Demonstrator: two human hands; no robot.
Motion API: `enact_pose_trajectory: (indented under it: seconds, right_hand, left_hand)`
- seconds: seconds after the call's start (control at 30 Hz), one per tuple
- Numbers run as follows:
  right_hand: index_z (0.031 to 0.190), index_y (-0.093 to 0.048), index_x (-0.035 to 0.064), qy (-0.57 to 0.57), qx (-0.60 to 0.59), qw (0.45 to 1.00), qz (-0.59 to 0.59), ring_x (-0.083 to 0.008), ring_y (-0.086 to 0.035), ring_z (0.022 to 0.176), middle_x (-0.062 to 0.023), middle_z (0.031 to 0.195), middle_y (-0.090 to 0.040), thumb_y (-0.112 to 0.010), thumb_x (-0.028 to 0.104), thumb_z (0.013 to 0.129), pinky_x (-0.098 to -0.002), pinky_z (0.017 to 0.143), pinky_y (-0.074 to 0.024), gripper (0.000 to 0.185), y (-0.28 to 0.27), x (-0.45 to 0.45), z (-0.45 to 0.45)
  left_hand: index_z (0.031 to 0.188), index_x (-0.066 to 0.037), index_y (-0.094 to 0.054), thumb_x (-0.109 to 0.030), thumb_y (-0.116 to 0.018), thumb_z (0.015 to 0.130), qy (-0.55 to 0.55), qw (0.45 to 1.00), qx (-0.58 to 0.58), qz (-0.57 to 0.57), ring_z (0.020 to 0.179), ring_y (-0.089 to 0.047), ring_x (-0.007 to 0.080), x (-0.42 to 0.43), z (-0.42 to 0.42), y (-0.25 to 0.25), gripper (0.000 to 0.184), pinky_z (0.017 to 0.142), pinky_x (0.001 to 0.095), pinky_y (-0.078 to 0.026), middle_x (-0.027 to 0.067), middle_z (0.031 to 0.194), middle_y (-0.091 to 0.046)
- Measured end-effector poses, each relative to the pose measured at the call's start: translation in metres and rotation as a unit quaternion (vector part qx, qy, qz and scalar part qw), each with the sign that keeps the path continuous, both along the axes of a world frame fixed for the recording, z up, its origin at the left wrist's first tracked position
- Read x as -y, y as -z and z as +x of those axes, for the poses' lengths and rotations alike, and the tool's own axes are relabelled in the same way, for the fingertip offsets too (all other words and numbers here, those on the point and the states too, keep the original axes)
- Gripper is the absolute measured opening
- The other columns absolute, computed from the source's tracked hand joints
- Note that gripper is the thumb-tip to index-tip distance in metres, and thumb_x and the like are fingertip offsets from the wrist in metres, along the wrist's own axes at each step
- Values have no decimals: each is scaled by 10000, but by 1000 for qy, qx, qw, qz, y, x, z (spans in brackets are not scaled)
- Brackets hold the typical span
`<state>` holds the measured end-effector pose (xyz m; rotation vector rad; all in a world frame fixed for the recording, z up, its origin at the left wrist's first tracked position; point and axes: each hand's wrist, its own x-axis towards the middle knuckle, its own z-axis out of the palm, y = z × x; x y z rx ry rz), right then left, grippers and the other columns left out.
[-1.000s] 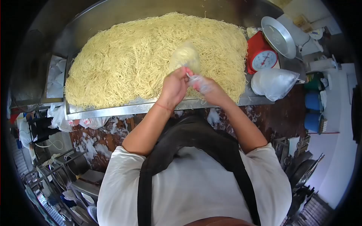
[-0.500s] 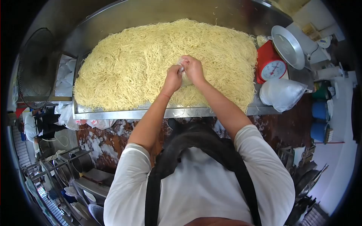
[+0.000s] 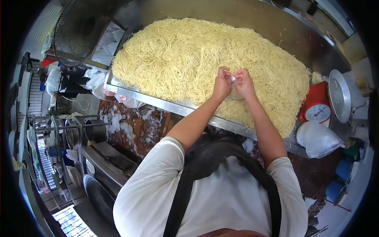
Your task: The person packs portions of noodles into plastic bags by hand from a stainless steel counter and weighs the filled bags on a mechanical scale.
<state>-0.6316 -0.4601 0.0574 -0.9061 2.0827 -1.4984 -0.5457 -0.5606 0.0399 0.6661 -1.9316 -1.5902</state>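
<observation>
A broad heap of pale yellow noodles (image 3: 177,59) fills the metal tray (image 3: 158,103) before me. Over its front part my left hand (image 3: 223,83) and my right hand (image 3: 244,83) meet at the twisted neck of a clear plastic bag (image 3: 233,79). Fingers of both hands pinch this neck from either side. The bag's body hangs below and between the hands, mostly hidden and hard to tell from the noodles.
Right of the tray stand a red scale (image 3: 317,106) with a round metal pan (image 3: 339,96) and a full white plastic bag (image 3: 319,139). At left are a fan (image 3: 75,33), a person (image 3: 54,82) in the background, a metal rack and white bags (image 3: 96,82).
The view has turned, so tray and scale appear tilted and farther right. Both hands have closed together at the bag's neck; earlier the right hand was holding its loose top out to the side.
</observation>
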Motion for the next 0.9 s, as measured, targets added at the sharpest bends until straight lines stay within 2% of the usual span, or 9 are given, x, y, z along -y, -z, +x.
enact_pose_trajectory:
  seconds: [0.13,0.23,0.27,0.37,0.4,0.5,0.63,0.77,0.9]
  right_hand:
    - [1072,-495,16,-107,200,974,-24,-254,-644,820,-158,900,-643,-585,-57,812,-338,734,-509,284,9,-2,-26]
    - [1072,-543,38,-68,-85,994,-24,-214,-612,818,-115,891,-616,-612,-20,852,-309,749,-486,238,-7,-13,-9]
    - [977,-591,35,-56,-117,991,-43,-212,-598,810,-112,869,-602,-598,-35,862,-325,735,-482,135,-6,-14,-5]
    - [893,-598,10,73,-224,967,-100,-211,-584,767,-118,851,-590,-598,-41,869,-326,709,-479,57,-3,-24,7]
    - [872,-605,12,66,-181,978,-84,-239,-585,760,-124,836,-585,-616,-24,855,-334,711,-481,42,-13,-24,8]
    - [843,-623,10,49,-85,994,-46,-278,-587,744,-124,805,-577,-652,14,837,-340,712,-482,30,-49,-33,10]
    - [918,-634,8,11,-57,996,-74,-201,-587,761,-70,831,-594,-654,44,875,-309,721,-481,60,-98,-17,17]
    - [1015,-622,26,29,-98,986,-134,-140,-576,829,-39,906,-615,-650,66,903,-281,768,-481,122,-134,-17,11]
    - [1039,-607,21,112,-69,987,-97,-113,-567,870,-23,929,-599,-627,87,939,-237,796,-464,121,-118,-41,-6]
  left_hand:
    - [1145,-20,-492,88,-530,877,55,997,-15,60,823,-621,142,0,-8,-6,291,718,283,-514,99,896,-651]
    - [1069,7,-589,46,-562,890,96,992,55,60,821,-627,143,14,-13,6,186,738,276,-521,97,871,-655]
    - [980,-17,-669,9,-603,886,94,989,43,106,825,-649,168,11,-10,-4,118,739,299,-525,112,908,-680]
    - [996,-44,-692,-20,-640,860,105,992,58,-36,834,-638,225,1,3,-9,148,764,334,-517,121,905,-666]
    - [1030,-49,-676,-43,-665,856,167,967,16,-192,851,-597,240,-7,9,-27,174,784,338,-489,97,875,-610]
    - [985,-43,-682,-57,-676,843,144,959,13,-243,872,-558,289,-23,11,-35,143,797,352,-461,120,873,-561]
    - [959,-51,-690,-56,-685,817,63,987,9,-150,817,-593,319,-2,20,-61,143,748,375,-486,141,860,-607]
    - [880,-32,-672,-216,-636,949,-129,990,45,24,577,-473,88,74,46,-90,199,532,278,-412,20,649,-568]
    - [896,-3,-674,-258,-608,953,-234,963,50,-125,602,-495,146,193,74,-158,269,579,347,-417,75,651,-576]
